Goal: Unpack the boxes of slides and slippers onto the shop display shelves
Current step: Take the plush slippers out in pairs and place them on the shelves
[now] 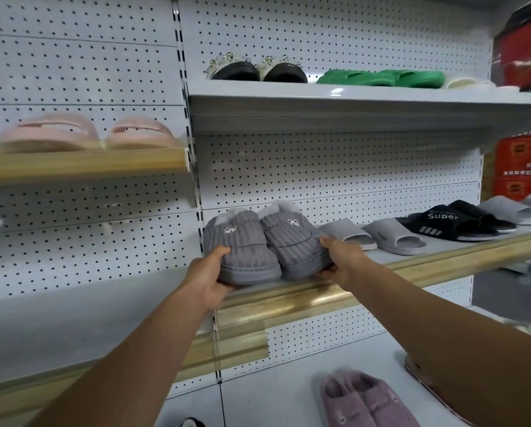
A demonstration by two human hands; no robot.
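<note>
Two grey ribbed slippers with small bear faces sit side by side at the left end of the middle shelf (pixel 412 257). My left hand (pixel 208 282) grips the toe of the left grey slipper (pixel 239 245), thumb on top and fingers under the sole. My right hand (pixel 341 257) holds the outer side of the right grey slipper (pixel 292 241), thumb on top. Both toes overhang the shelf's gold front edge.
Beside them on the same shelf stand light grey slides (pixel 390 237), black "Super" slides (pixel 452 223) and more grey slides. The upper shelf holds black jewelled slides (pixel 258 70) and green slides (pixel 381 77). Pink slides (pixel 82 134) sit at left, purple slippers (pixel 369 402) below, red boxes (pixel 523 167) at right.
</note>
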